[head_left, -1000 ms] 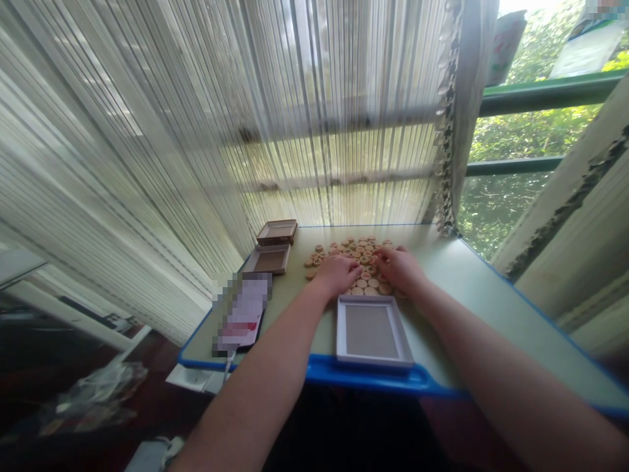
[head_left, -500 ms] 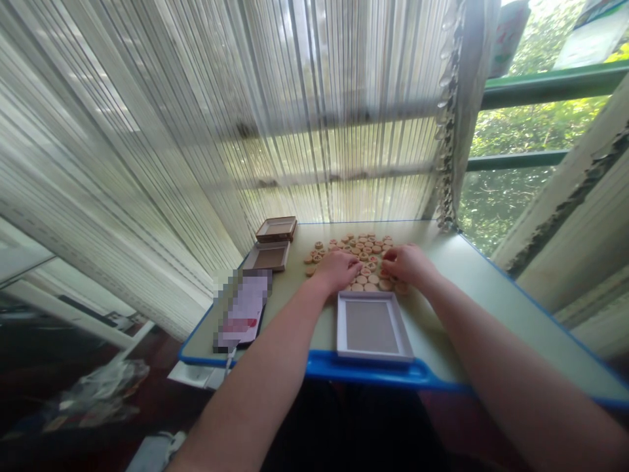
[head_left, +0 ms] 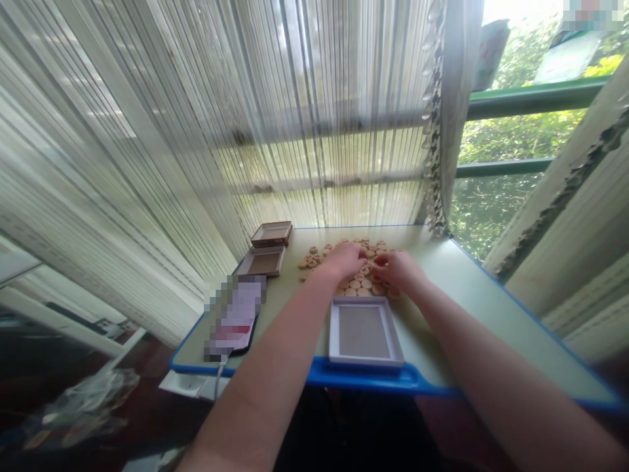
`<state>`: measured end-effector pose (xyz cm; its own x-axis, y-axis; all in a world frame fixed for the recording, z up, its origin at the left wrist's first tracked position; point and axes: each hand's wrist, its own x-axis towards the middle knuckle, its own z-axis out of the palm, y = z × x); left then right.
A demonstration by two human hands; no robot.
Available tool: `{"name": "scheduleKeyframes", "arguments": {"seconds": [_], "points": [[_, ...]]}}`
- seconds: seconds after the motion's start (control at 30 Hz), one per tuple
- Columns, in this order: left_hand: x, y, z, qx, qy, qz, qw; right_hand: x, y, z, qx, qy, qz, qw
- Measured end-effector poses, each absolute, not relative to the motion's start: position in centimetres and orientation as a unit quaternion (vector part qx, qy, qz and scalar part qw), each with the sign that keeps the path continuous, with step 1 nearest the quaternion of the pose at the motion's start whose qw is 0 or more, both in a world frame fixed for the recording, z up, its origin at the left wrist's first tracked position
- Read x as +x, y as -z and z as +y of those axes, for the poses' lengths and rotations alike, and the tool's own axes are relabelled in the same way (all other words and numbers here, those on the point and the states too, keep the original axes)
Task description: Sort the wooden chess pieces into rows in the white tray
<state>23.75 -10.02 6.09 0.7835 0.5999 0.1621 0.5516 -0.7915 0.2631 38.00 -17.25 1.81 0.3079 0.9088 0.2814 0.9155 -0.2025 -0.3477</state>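
Observation:
Several round wooden game discs (head_left: 360,285) lie scattered on a pale green table with a blue rim (head_left: 442,275). My left hand (head_left: 345,259) rests palm down on the discs, fingers curled over them toward the far side. My right hand (head_left: 397,270) sits just to its right, fingertips pinched at a disc among the pile; whether it holds one is too small to tell. An empty white shallow box tray (head_left: 364,332) lies right before both hands at the near edge.
Two brown shallow boxes (head_left: 268,248) sit at the table's far left. A phone (head_left: 234,317) with a cable lies at the near left corner. Sheer striped curtains hang behind; a window with green bars is on the right.
My left hand has slid farther across the discs toward the back. My right hand has drawn closer to the left one. The view has shifted slightly.

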Motion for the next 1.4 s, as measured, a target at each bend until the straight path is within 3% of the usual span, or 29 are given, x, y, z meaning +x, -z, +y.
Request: {"name": "scheduleKeyframes", "arguments": {"seconds": [0.3, 0.43, 0.57, 0.73, 1.17, 1.27, 1.4], "points": [[23.3, -4.6, -9.5, 0.944, -0.13, 0.284, 0.106, 37.9, -1.9, -17.1, -0.775, 0.007, -0.587, 0.232], [23.6, -4.7, -9.7, 0.938, -0.148, 0.286, 0.132, 37.9, -2.3, -17.2, -0.747, -0.068, -0.547, 0.372], [23.7, -5.2, -10.3, 0.926, -0.173, 0.281, 0.184, 37.7, -2.8, -17.6, -0.659, -0.24, -0.46, 0.545], [24.1, -5.0, -10.6, 0.912, -0.244, 0.28, 0.176, 37.8, -2.7, -17.6, -0.549, -0.395, -0.376, 0.634], [24.1, -5.1, -10.9, 0.913, -0.252, 0.278, 0.16, 37.9, -3.2, -18.1, -0.563, -0.416, -0.367, 0.612], [24.0, -5.2, -10.8, 0.912, -0.244, 0.287, 0.159, 38.1, -3.2, -18.2, -0.602, -0.37, -0.403, 0.582], [23.4, -5.2, -9.7, 0.927, -0.208, 0.284, 0.128, 38.3, -2.9, -18.0, -0.718, -0.212, -0.459, 0.479]]}}
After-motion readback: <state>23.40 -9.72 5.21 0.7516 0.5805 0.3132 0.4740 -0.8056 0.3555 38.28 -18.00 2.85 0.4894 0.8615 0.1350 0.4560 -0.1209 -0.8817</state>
